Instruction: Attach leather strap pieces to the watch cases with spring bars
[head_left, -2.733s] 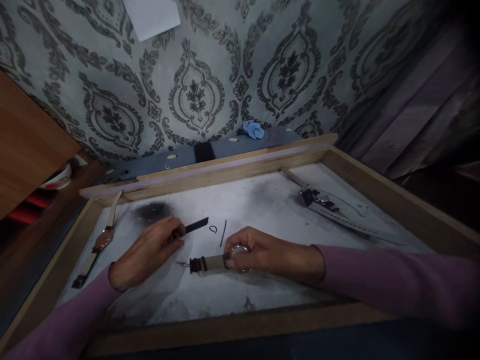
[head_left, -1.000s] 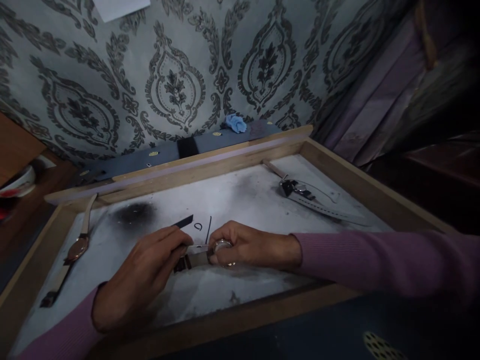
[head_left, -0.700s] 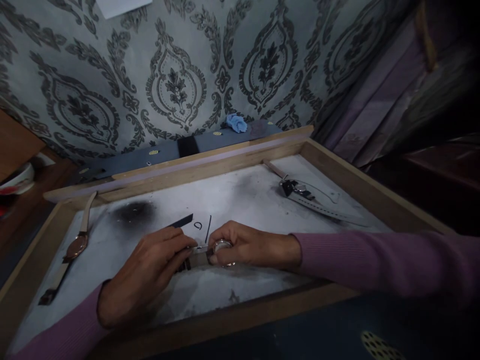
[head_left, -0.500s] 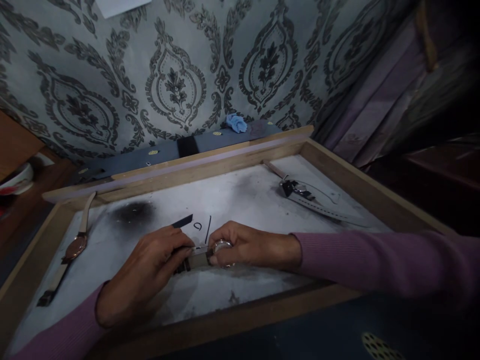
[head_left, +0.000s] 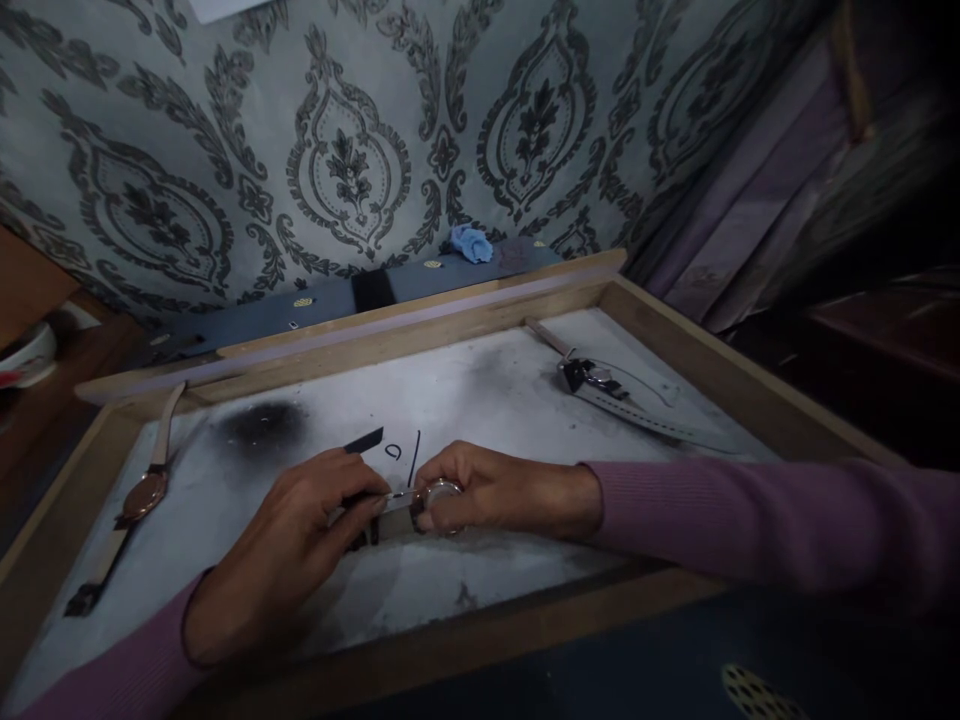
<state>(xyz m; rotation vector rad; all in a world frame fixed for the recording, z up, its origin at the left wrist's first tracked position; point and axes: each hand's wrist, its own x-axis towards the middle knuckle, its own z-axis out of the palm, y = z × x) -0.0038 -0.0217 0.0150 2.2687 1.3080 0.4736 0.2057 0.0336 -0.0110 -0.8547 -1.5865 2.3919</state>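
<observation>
My right hand [head_left: 495,490] is closed around the round metal case of a wristwatch [head_left: 444,490], thumb in front and fingers behind. From the case a pale strap [head_left: 396,522] runs left, towards my left hand [head_left: 300,530], whose thumb and fingers pinch together at its upper edge. A thin bright strip lies between the left fingertips and the case; what it is I cannot tell. Just behind the hands are a dark flat strip [head_left: 364,440], a small dark loop [head_left: 392,452] and a thin dark stick [head_left: 415,458].
A wooden-rimmed tray [head_left: 420,335] with a stained white bottom surrounds the work. Inside it, another wristwatch [head_left: 144,495] lies at left, and a watch with straps [head_left: 596,377] at back right. Behind the tray, a crumpled blue cloth [head_left: 471,244] rests against the patterned wall.
The view has shifted very slightly. Both hands keep their grip at the watch, with almost no visible movement.
</observation>
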